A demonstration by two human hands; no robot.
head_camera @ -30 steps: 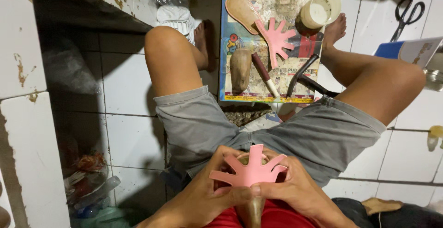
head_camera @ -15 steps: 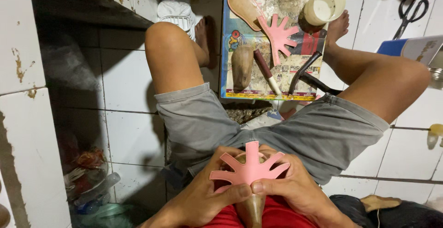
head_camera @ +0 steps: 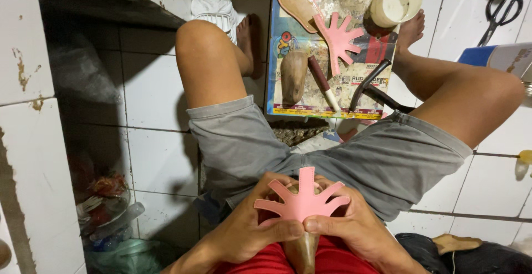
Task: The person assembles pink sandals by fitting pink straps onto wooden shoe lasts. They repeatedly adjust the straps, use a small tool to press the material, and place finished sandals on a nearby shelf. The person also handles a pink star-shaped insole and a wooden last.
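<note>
Now both my hands closed on pink cutout (head_camera: 302,201): left hand (head_camera: 252,227), right hand (head_camera: 349,227) thumbs pressing it flat, centred over wooden form (head_camera: 302,252).

Both hands met low over the lap: the left hand (head_camera: 252,227) and right hand (head_camera: 352,224) curled inward, thumbs nearly touching, fingers clasped.

Upper centre of the frame: a flat rectangular printed sheet (head_camera: 332,94), blue-edged with a yellow band along its near edge and red and white patches, lying on the tiled floor. Upper right edge: a blue-and-white box-like package (head_camera: 501,57), partly cut off.
</note>
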